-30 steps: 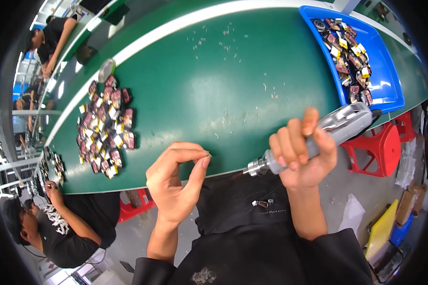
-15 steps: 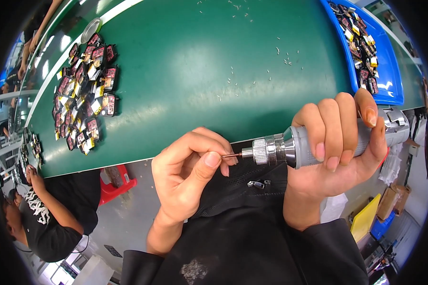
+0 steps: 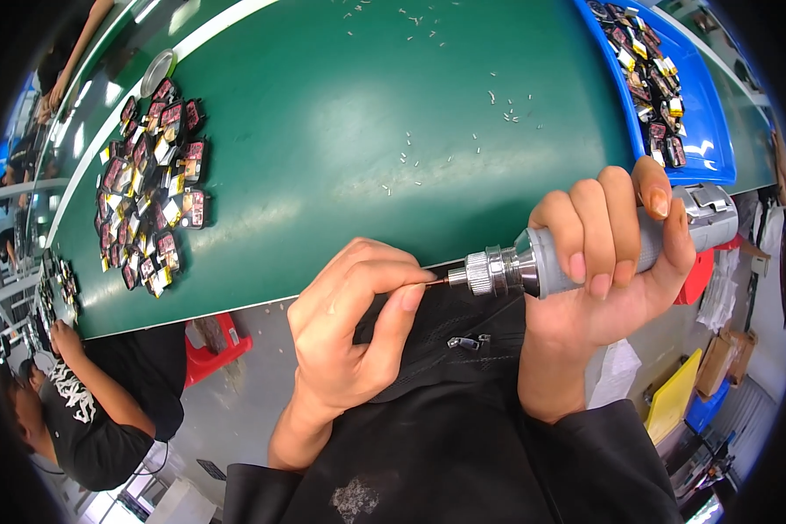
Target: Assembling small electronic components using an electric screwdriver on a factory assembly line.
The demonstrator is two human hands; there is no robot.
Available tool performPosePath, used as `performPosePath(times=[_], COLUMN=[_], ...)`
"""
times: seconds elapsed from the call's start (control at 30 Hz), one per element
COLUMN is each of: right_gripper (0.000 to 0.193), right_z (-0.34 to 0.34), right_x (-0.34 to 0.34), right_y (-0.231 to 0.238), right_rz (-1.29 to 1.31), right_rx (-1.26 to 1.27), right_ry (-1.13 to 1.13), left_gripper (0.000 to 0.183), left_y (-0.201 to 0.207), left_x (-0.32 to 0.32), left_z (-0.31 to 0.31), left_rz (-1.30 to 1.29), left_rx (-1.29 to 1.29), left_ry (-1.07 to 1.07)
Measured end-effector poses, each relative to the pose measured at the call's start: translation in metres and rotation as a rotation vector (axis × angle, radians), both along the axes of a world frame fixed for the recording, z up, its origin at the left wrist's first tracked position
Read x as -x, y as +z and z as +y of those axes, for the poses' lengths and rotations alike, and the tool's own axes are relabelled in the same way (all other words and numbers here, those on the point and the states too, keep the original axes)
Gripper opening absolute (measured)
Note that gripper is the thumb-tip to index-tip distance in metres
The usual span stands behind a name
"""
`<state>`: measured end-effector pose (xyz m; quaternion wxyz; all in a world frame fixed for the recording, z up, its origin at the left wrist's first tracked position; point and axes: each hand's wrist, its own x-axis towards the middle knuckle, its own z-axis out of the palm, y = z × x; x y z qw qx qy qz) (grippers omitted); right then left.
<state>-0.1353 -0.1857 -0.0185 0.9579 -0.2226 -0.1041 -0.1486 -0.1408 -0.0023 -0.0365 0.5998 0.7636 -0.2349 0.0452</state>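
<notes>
My right hand point(image 3: 598, 262) is wrapped round the grey body of an electric screwdriver point(image 3: 502, 272), held level in front of me with its silver nose pointing left. From the nose sticks a thin copper-coloured bit point(image 3: 439, 282). My left hand point(image 3: 349, 323) pinches that bit between thumb and forefinger, close to the nose, and its fingertips cover the bit's end. Both hands are above the near edge of a green table point(image 3: 323, 175), over my dark clothing.
Many small black electronic parts with pink faces point(image 3: 153, 192) lie heaped at the table's left. A blue tray point(image 3: 707, 140) with similar parts stands at the right. Tiny silver pins point(image 3: 508, 105) are scattered mid-table. A co-worker point(image 3: 96, 410) sits left, beside a red stool point(image 3: 223, 349).
My left thumb and forefinger have slid right along the bit, nearer the screwdriver's nose. The screwdriver's back end has swung slightly left and nearer me, and the whole view has shifted a little.
</notes>
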Motion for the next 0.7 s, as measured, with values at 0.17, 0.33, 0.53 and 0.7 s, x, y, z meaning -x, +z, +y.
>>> performPosePath(times=[0.17,0.33,0.53,0.7], right_gripper=[0.017,0.016,0.013,0.013], right_z=[-0.016,-0.017,-0.026,-0.027], right_x=[-0.002,-0.001,-0.005,-0.008], right_y=[0.001,-0.012,-0.024,-0.028], right_rz=[0.0,0.207,0.289,0.188], right_rx=[-0.021,-0.084,-0.194,-0.177], right_ry=[-0.064,-0.145,-0.127,-0.026], left_gripper=[0.016,0.009,0.013,0.024], left_y=[0.019,0.039,0.052,0.026], left_x=[-0.009,-0.06,-0.194,-0.297], left_z=[0.001,0.009,-0.072,-0.149], left_rz=[-0.102,-0.261,-0.583,-0.351], left_rx=[-0.121,-0.38,-0.493,-0.379], left_ry=[0.023,0.058,-0.023,-0.047])
